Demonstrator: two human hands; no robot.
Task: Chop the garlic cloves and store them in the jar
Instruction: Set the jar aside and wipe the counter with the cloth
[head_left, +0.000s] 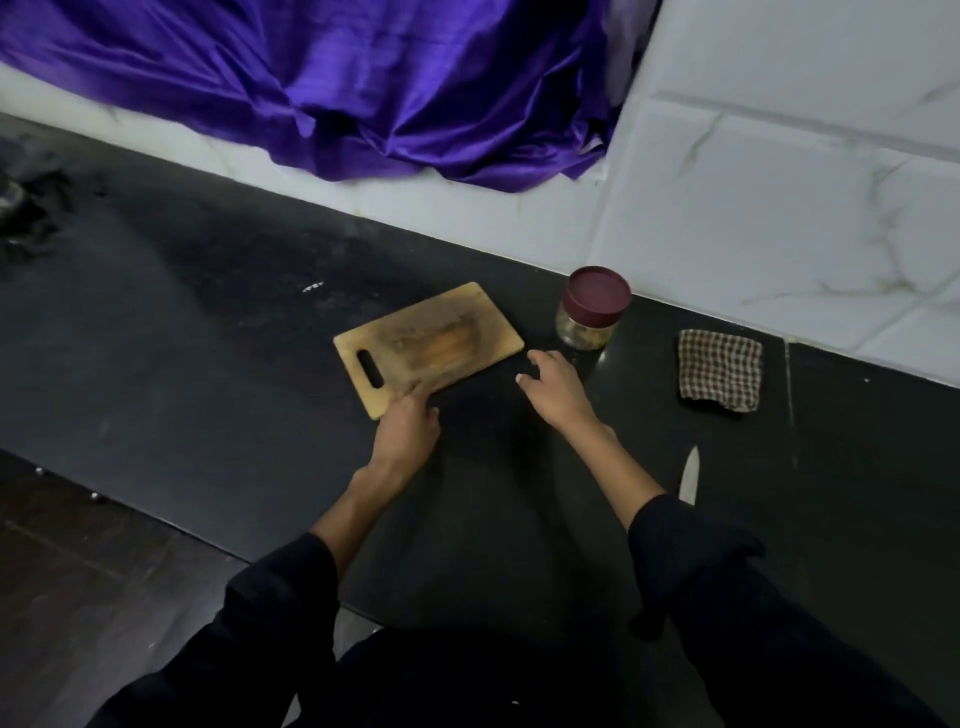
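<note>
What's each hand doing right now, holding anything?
Left hand: open, fingertips resting on the near edge of the cutting board, gripping nothing.
Right hand: open, fingers relaxed over the counter, empty.

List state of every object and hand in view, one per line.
jar: upright, maroon lid on, some contents inside
cutting board: flat on counter, no cloves visible on it
knife: lying on counter, untouched
checked cloth: folded, on counter
left hand: fingers resting on board's near edge
right hand: open, empty, near jar
</note>
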